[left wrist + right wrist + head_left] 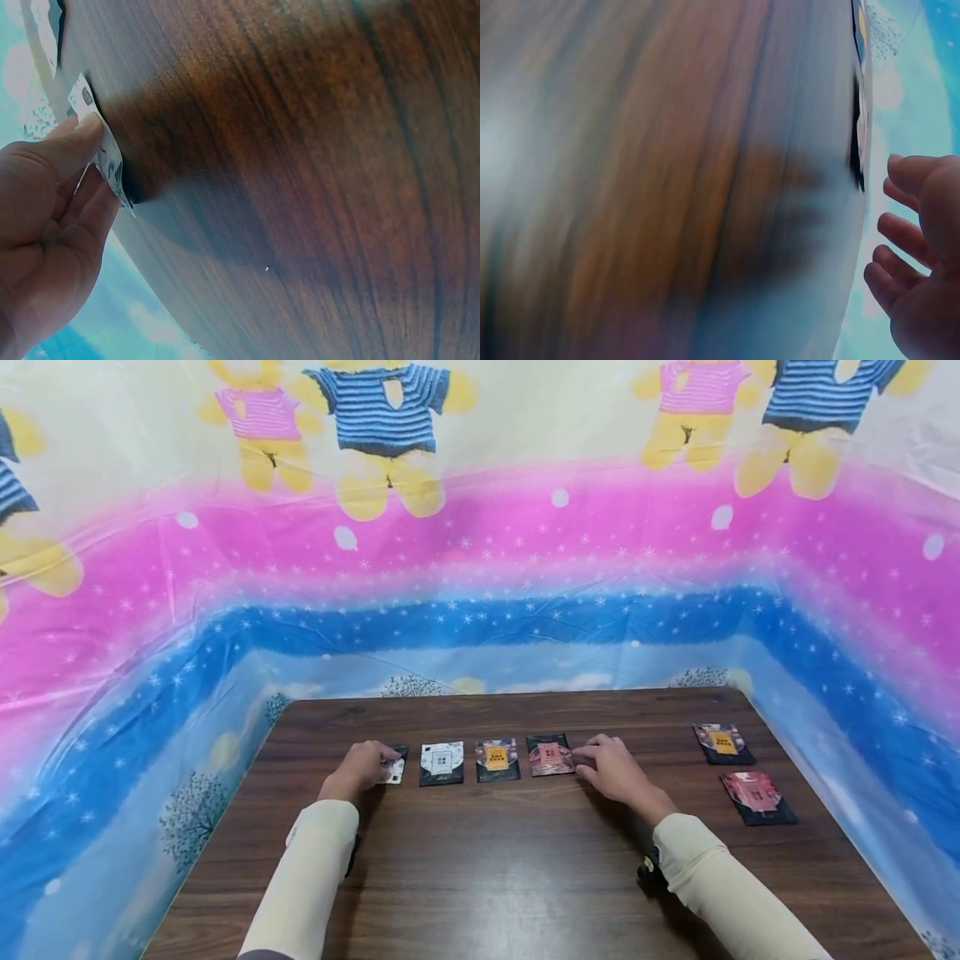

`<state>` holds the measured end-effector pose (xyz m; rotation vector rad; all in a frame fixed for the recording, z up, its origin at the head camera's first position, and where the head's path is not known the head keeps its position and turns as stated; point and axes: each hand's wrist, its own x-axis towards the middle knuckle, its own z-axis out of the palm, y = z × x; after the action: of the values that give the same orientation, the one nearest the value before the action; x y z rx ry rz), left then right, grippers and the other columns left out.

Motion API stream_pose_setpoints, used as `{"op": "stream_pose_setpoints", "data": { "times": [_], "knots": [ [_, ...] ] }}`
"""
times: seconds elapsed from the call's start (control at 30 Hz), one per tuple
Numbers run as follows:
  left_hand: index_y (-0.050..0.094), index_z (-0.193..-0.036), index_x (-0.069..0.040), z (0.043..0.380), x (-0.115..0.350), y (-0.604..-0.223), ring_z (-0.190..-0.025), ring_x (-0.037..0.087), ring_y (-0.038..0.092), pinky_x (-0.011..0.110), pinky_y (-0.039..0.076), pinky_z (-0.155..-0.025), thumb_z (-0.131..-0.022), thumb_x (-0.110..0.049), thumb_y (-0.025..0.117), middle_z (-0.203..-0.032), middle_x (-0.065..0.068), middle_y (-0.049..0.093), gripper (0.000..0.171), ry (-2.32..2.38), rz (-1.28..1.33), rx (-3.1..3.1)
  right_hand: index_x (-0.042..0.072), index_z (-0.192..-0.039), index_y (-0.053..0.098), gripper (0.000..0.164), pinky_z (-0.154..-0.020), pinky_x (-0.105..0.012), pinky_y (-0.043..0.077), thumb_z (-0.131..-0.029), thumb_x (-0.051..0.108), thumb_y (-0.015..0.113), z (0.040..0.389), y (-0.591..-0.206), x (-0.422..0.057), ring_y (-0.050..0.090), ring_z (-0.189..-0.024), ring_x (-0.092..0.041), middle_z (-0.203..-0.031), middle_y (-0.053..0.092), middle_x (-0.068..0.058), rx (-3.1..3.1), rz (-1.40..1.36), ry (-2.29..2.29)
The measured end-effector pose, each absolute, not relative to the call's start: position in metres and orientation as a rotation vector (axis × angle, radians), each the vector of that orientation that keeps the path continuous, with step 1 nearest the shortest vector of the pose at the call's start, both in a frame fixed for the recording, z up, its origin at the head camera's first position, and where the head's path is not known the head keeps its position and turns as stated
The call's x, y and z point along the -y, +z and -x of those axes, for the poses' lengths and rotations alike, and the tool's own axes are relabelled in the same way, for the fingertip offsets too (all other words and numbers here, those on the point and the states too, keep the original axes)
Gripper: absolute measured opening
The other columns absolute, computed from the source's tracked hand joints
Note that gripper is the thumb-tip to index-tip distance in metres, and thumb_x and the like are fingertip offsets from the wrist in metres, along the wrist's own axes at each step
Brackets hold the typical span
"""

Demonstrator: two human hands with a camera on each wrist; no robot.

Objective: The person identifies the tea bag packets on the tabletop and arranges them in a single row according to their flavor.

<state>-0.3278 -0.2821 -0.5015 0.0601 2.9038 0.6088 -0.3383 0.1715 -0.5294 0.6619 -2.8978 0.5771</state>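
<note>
At the left end of a row of flat printed packets, my left hand (362, 766) pinches a white-and-black packet (394, 768) between thumb and fingers. In the left wrist view this packet (109, 161) is tilted on edge, with the thumb across its printed face. My right hand (613, 770) is at the row's other end, its fingertips right at the edge of a red-and-black packet (550, 754). The right wrist view shows that hand (922, 240) with fingers loosely bent and nothing between them. Between the hands lie another white packet (442, 763) and an orange-labelled packet (497, 760).
On the right of the brown wooden table (480, 860) lie a second orange-labelled packet (723, 743) and a second red-and-black packet (759, 797). A printed cloth (480, 560) with bears and snowflakes hangs around the table's back and sides.
</note>
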Motion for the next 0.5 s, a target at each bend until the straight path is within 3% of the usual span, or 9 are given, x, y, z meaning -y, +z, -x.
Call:
{"op": "stream_pose_setpoints", "data": {
  "times": [0.27,0.5],
  "knots": [
    [0.072,-0.129,-0.010,0.326,0.282,-0.501,-0.127,0.039,0.059,0.042,0.055,-0.087,-0.094,0.001,0.065,-0.140,0.023,0.062,0.038,0.614,-0.080,-2.906,0.005,-0.128,0.071,0.034,-0.102,-0.059,0.043,-0.097,0.018,0.068,0.330,-0.524,-0.214,0.058,-0.118,-0.041,-0.126,0.064,-0.022,2.885,-0.667,0.615],
    [0.072,-0.130,-0.011,0.329,0.284,-0.504,-0.123,0.037,0.061,0.036,0.052,-0.078,-0.094,0.001,0.065,-0.140,0.023,0.062,0.038,0.599,-0.087,-2.913,0.006,-0.131,0.069,0.035,-0.100,-0.063,0.044,-0.098,0.017,0.067,0.322,-0.519,-0.259,0.055,-0.120,-0.046,-0.128,0.061,-0.025,2.917,-0.611,0.614]
  ]
}}
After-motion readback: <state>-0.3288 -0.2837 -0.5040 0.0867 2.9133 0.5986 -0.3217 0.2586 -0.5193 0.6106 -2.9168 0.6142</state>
